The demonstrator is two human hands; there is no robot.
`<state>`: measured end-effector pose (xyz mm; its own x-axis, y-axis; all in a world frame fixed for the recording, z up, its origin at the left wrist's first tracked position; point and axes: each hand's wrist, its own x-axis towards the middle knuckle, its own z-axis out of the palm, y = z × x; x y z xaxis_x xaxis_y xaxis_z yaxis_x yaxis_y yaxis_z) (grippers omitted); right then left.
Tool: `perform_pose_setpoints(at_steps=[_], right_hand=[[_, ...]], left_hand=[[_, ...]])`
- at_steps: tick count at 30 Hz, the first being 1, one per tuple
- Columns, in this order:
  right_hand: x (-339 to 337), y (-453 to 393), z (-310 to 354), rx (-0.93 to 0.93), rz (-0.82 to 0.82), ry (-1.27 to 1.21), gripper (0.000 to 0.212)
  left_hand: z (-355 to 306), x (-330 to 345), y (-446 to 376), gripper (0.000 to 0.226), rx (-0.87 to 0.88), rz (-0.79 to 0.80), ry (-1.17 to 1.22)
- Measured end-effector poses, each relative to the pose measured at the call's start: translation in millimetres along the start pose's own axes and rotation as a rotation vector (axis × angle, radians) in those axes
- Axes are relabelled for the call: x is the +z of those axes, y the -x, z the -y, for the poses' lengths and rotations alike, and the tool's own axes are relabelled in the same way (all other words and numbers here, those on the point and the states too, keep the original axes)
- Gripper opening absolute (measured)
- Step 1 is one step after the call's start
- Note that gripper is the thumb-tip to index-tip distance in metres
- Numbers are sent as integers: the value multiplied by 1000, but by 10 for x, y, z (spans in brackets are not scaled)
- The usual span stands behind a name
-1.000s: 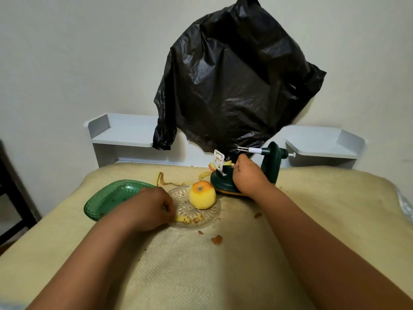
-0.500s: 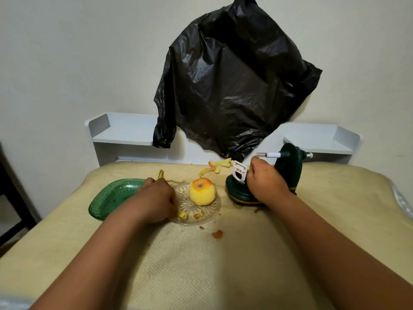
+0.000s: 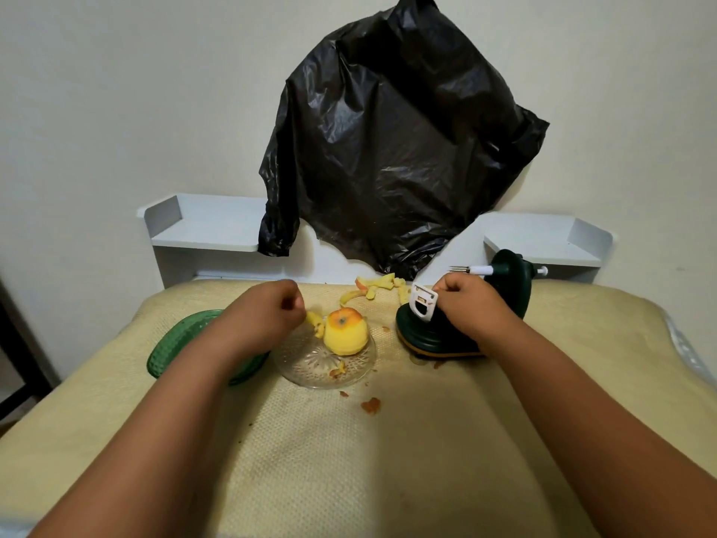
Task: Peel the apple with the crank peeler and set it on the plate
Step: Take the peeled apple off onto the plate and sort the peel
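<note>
Head view: the peeled apple (image 3: 345,331) stands stem-end up on the glass plate (image 3: 306,368), between both hands. The left hand (image 3: 267,310), nearer, pinches a peel strip (image 3: 315,324) touching the apple's left side. The right hand (image 3: 463,304) grips the crank peeler (image 3: 430,337), right of the plate.

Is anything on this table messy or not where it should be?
Yes. Strips of apple peel lie loose on the cloth at the table's far edge, behind the crank peeler, not in the green basket. Smaller scraps sit on the glass plate beside the peeled apple, and a brownish bit stains the cloth in front.
</note>
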<state>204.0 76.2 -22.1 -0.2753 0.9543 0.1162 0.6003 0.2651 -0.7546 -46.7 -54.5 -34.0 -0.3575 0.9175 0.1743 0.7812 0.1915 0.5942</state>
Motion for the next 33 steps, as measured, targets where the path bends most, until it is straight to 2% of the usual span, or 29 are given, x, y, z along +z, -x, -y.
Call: perform_pose_setpoints(at_steps=[3, 6, 9, 11, 14, 18, 21, 24, 28, 33], right_hand=[[-95, 69, 117, -26, -8, 97, 18], [-187, 130, 313, -80, -59, 186, 15], [-168, 201, 530, -206, -268, 300, 17], [-57, 287, 703, -359, -379, 186, 18], [302, 339, 980, -500, -245, -58, 15], [823, 192, 1200, -512, 9, -200, 19], [1008, -63, 1114, -469, 21, -86, 17], [1098, -330, 889, -374, 67, 42, 13], [1159, -528, 697, -252, 177, 117, 12], [1201, -604, 644, -270, 326, -3, 9]], left_hand=[[-18, 7, -56, 18, 2, -72, 148], [-24, 50, -180, 11, -22, -125, 183], [7, 94, -326, 12, -50, -107, 127], [21, 111, -430, 16, -47, -82, 81], [31, 103, -575, 23, -33, 50, -39], [81, 85, -754, 14, 32, 305, -346], [121, 46, -821, 20, 4, 384, -457], [152, 27, -892, 29, -27, 398, -424], [167, 30, -888, 28, 30, 322, -373], [183, 12, -855, 26, 110, -74, 12]])
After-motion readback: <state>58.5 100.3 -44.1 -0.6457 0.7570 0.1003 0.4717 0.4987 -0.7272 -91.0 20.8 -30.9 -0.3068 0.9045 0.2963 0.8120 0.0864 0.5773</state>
